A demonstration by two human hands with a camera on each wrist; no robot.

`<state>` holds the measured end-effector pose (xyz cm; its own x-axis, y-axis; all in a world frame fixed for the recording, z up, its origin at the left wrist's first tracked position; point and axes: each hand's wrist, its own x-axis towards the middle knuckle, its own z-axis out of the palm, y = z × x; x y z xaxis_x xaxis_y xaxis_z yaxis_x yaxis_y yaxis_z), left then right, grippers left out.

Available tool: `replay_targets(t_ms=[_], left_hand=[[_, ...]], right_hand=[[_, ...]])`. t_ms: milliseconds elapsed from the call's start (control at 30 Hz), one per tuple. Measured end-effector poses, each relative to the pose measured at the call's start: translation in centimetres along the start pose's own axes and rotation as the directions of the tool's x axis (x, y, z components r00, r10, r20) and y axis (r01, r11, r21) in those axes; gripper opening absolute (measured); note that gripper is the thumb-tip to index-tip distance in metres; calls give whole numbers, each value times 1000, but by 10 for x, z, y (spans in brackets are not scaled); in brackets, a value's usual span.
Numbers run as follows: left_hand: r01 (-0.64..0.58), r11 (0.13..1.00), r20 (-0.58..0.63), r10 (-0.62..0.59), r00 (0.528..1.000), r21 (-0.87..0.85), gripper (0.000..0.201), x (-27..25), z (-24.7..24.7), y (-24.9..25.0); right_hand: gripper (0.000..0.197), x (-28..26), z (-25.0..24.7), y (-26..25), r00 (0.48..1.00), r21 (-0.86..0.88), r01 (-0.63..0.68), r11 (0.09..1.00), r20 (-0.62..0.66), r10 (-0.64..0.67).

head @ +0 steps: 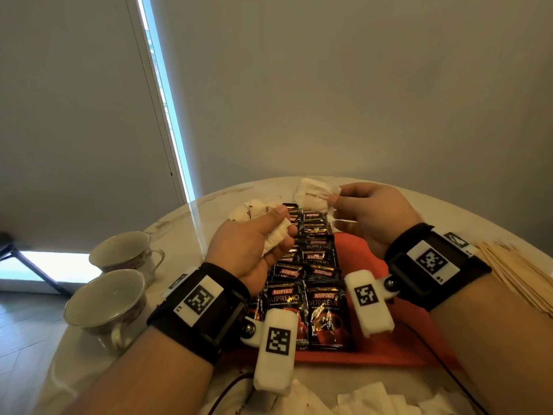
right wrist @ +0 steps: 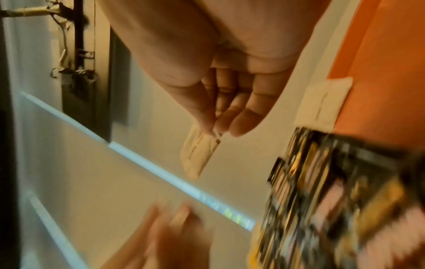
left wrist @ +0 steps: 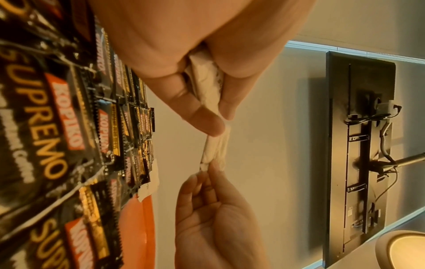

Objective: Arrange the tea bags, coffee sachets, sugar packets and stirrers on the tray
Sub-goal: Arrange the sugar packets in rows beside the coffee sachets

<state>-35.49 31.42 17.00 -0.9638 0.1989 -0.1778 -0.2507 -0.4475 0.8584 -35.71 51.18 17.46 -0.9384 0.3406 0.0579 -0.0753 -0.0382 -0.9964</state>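
Note:
Black Kopiko coffee sachets [head: 311,265] lie in two overlapping columns on the orange tray [head: 368,259]. My left hand [head: 284,227] hovers over the columns and grips a small bunch of white sugar packets [head: 276,238], seen bunched in the fist in the left wrist view [left wrist: 207,87]. My right hand [head: 333,202] is raised over the tray's far end and pinches one white sugar packet [head: 314,194] by its edge between thumb and fingers; the packet [right wrist: 197,154] hangs below the fingertips. Wooden stirrers [head: 514,274] lie to the right of the tray.
Two empty teacups [head: 119,256] [head: 104,301] stand at the table's left edge. More sugar packets [head: 254,209] lie beyond the tray's far left, one white packet [right wrist: 322,103] on its rim. White paper packets [head: 374,398] and a cable lie near me.

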Motion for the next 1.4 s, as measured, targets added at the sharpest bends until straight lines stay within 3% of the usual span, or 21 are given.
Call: replay_targets(t_ms=[133, 333, 433, 633, 800, 933, 1067, 1400], left_hand=[[10, 1000, -1, -10, 1000, -18, 24, 0, 0, 1], [17, 1000, -1, -17, 1000, -6, 24, 1, 0, -1], [13, 1000, 5, -13, 1000, -11, 24, 2, -2, 0], [21, 1000, 10, -21, 1000, -2, 26, 5, -4, 0], [21, 1000, 3, -21, 1000, -9, 31, 7, -4, 0], [18, 1000, -5, -18, 1000, -5, 34, 7, -3, -2], [19, 1000, -10, -19, 1000, 8, 36, 6, -3, -4], [58, 997, 5, -57, 998, -47, 24, 1, 2, -2]], right_hand=[[15, 18, -34, 12, 968, -5, -164, 986, -196, 160], [12, 34, -49, 25, 918, -303, -384, 872, -224, 327], [4, 44, -45, 23, 911, -366, -405, 838, -239, 336], [10, 49, -35, 20, 888, -468, -458, 756, -279, 365], [4, 50, -35, 22, 897, -386, -439, 811, -248, 367], [21, 48, -39, 24, 908, -281, -406, 869, -231, 350], [8, 44, -37, 22, 898, -264, -429, 864, -226, 377], [13, 36, -30, 22, 891, -299, -454, 839, -143, 431]])
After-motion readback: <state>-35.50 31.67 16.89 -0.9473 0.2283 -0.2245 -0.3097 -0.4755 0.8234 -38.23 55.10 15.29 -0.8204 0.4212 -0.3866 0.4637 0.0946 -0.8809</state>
